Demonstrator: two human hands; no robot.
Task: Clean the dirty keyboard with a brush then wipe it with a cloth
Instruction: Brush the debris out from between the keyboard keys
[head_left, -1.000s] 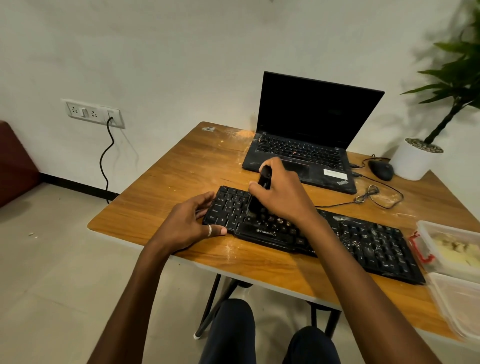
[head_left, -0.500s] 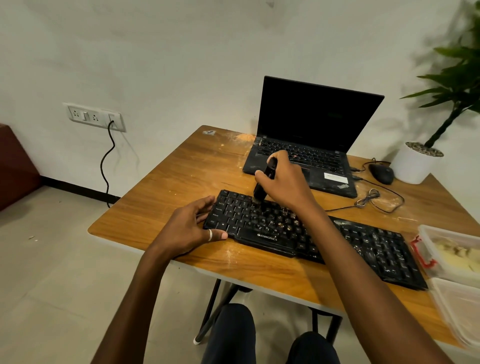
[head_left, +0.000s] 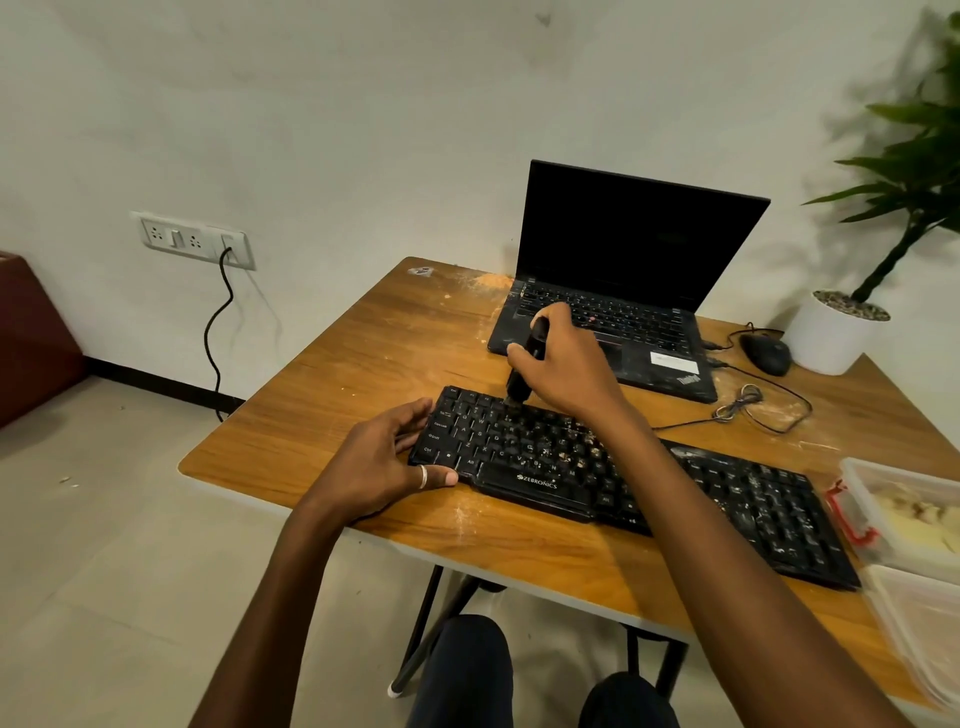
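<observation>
- right hand fist-wrapped around the black brush, thumb across the handle front, knuckles up, wrist bent down, forearm reaching in from lower right
- brush near upright, top tilted slightly away from the person, handle tip poking out above the fist; bristle end below the fist, down on the far key row of the keyboard
- left hand to the left of and nearer than the brush hand, palm down, fingers loosely extended and slightly spread, not gripping; fingertips against the keyboard's left end, thumb lying along its near edge; ring on the thumb
- keyboard black, lies diagonally on the wooden surface, running under the right forearm; pale crumbs on keys under the right wrist and further right
- laptop open, screen dark, just beyond the right hand
- mouse and white plant pot beyond and right of the right hand; coiled cable nearer, to its right
- clear containers at the keyboard's far right end
- wall socket far left of the left hand
</observation>
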